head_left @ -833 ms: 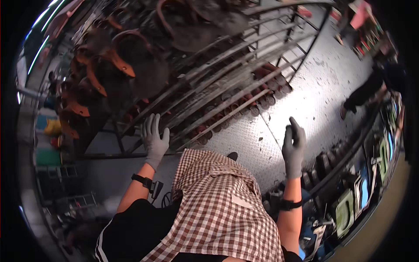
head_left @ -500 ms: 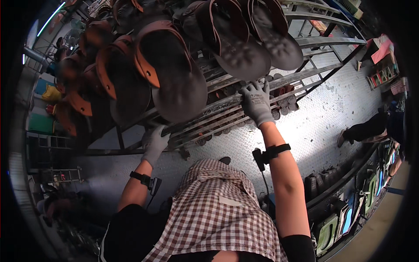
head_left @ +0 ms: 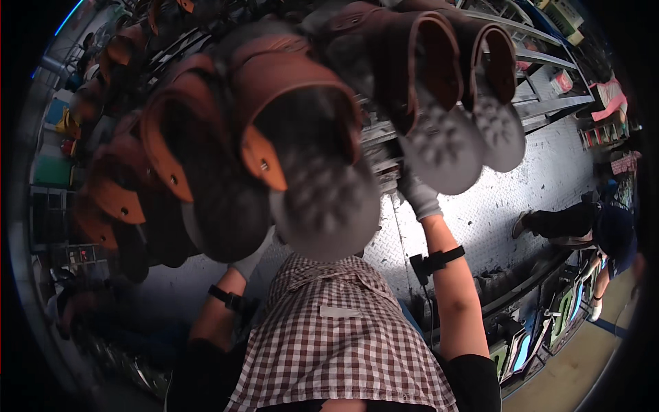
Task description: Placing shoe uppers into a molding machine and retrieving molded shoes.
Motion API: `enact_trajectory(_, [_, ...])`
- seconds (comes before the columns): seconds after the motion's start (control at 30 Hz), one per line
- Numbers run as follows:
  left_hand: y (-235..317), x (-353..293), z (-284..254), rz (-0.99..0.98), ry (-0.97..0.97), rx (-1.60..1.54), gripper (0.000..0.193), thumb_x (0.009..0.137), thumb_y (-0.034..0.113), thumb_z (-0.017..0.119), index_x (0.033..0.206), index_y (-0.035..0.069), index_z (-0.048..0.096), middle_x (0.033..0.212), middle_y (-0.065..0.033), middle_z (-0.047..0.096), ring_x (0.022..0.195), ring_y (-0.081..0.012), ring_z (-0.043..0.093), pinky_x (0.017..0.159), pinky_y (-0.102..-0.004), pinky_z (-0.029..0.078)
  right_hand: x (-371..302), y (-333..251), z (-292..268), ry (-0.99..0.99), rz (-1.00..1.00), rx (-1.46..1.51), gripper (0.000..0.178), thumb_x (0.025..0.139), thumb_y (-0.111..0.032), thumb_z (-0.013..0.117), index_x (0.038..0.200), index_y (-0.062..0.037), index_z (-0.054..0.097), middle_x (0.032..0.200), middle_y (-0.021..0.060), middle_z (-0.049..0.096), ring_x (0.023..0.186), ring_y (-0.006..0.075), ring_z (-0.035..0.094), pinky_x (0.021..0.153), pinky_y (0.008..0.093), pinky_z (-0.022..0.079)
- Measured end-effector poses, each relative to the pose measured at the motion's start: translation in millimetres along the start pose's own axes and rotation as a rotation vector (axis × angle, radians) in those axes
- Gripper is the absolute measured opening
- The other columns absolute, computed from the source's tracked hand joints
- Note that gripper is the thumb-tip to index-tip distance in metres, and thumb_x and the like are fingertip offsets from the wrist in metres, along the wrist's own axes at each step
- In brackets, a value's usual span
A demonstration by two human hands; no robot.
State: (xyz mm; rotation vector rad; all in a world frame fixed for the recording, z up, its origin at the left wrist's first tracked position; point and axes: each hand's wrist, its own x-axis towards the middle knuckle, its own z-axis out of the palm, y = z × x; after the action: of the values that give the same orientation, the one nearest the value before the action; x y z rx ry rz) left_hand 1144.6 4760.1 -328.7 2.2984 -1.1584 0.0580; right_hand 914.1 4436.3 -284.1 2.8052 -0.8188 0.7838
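Observation:
Several clog-like shoes with reddish-brown straps and dark footbeds hang out over the front of a metal rack (head_left: 552, 106). The largest clog (head_left: 326, 213) is close in front of me. Below the clogs at the left, my left hand (head_left: 254, 264) in a grey glove shows only in part; its fingers are hidden behind a dark sole. My gloved right hand (head_left: 420, 198) reaches up to the rack's front rail, behind a right-hand clog (head_left: 446, 154) that covers its fingers. Whether either hand is closed on the rail does not show.
A patterned metal floor (head_left: 480, 220) lies beneath. At the right, a person in dark clothes (head_left: 611, 226) is beside a curved line carrying green and blue pieces (head_left: 525, 350). Pink cloth (head_left: 609, 99) hangs farther back. A green bin (head_left: 53, 168) stands at the far left.
The rack and its clogs have come nearer to me, lower and rightward in view, and now cover both hands' fingers. Half a second ago both hands showed at the front rail.

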Motion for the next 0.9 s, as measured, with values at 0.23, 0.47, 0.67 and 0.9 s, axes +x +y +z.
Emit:
enact_trajectory(0.23, [91.7, 55.5, -40.8, -0.067, -0.278, -0.240, 0.050, 0.091, 0.025, 0.073, 0.138, 0.012, 0.061, 0.126, -0.0167, 0.069, 0.116, -0.0352, 0.065, 0.099, -0.0421, 0.052, 38.5, 124.4, -5.7, 0.129, -0.159, -0.283, 0.028, 0.085, -0.018, 0.069, 0.113, -0.0151, 0.070, 0.116, 0.0137, 0.068, 0.108, 0.0322, 0.065, 0.086, 0.0432, 0.053])
enact_trajectory(0.47, [144.3, 70.0, -30.9, 0.284, -0.051, -0.138, 0.067, 0.094, 0.033, 0.066, 0.154, 0.014, 0.043, 0.155, -0.0182, 0.041, 0.148, -0.0341, 0.034, 0.126, -0.0568, 0.018, 88.6, 21.2, -71.1, -0.202, -0.175, -0.150, 0.063, 0.086, -0.020, 0.072, 0.146, -0.0239, 0.055, 0.144, 0.0091, 0.057, 0.146, 0.0359, 0.039, 0.121, 0.0645, 0.021])
enact_trajectory(0.67, [76.6, 4.6, -57.8, 0.482, 0.007, -0.365, 0.039, 0.094, 0.018, 0.066, 0.132, 0.010, 0.065, 0.140, -0.0105, 0.059, 0.130, -0.0289, 0.056, 0.110, -0.0471, 0.046, 91.6, -24.7, -50.9, -0.070, -0.021, -0.079, 0.044, 0.088, -0.032, 0.071, 0.131, -0.0198, 0.064, 0.135, 0.0122, 0.060, 0.142, 0.0357, 0.043, 0.122, 0.0646, 0.017])
enact_trajectory(0.9, [-138.9, -19.8, -98.1, -0.391, 0.224, -0.283, 0.039, 0.093, 0.017, 0.067, 0.129, 0.004, 0.062, 0.124, -0.0194, 0.066, 0.117, -0.0385, 0.063, 0.100, -0.0460, 0.051, 106.2, 12.0, -37.8, 0.100, 0.051, -0.054, 0.040, 0.097, -0.021, 0.059, 0.136, -0.0092, 0.060, 0.144, 0.0193, 0.053, 0.144, 0.0364, 0.042, 0.122, 0.0547, 0.027])
